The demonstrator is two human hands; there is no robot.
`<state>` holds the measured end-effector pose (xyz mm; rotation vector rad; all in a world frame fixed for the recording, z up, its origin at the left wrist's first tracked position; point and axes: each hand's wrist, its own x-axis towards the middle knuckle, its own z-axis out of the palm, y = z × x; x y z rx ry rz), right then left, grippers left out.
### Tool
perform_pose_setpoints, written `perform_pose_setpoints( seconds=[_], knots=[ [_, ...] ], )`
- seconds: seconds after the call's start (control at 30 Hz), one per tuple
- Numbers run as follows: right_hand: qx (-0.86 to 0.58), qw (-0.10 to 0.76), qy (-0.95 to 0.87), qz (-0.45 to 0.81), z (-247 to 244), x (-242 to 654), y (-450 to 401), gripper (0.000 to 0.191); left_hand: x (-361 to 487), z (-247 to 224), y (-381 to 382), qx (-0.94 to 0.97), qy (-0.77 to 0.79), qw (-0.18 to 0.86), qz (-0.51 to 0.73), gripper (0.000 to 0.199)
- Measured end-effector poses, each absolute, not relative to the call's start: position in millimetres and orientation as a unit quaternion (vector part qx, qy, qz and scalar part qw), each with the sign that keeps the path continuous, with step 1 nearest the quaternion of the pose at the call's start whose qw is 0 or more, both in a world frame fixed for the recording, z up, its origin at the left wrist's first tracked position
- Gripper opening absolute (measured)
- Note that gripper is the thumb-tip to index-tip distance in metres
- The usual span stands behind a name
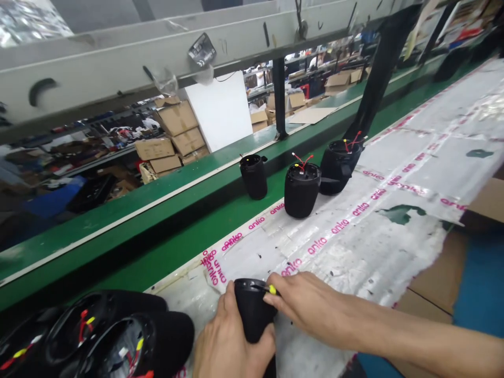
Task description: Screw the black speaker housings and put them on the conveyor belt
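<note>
A black fabric-covered cylindrical housing (254, 310) stands near the front of the table, tilted slightly. My left hand (232, 338) is wrapped around its near side, thumb to the right. At the rim, my right hand (291, 299) pinches a small yellow connector (272, 289) between thumb and fingertips; any wire behind it is hidden by the fingers. Similar black housings (157, 336) lie on their sides at the lower left, with red wires and yellow and white connectors in their openings. Further off, two housings (302, 191) with red wires stick up from the table sheet.
Another black housing (254, 178) stands on the green conveyor belt (189, 226) beyond the table. White sheeting with pink lettering (338, 252) covers the tabletop and is torn in places. A dark slanted post (378, 73) and a grey overhead beam (118, 68) cross behind. Cardboard boxes (179, 118) are stacked further back.
</note>
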<state>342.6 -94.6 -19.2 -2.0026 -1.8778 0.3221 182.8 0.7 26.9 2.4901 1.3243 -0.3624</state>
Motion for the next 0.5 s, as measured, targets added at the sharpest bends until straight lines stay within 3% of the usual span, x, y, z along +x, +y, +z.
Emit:
perform_pose_setpoints(
  seconds=[0.5],
  knots=[
    [-0.696, 0.16, -0.699, 0.046, -18, 336, -95, 0.014, 187, 26, -3, 0.868, 0.461, 0.134, -0.128, 0.083]
  ],
)
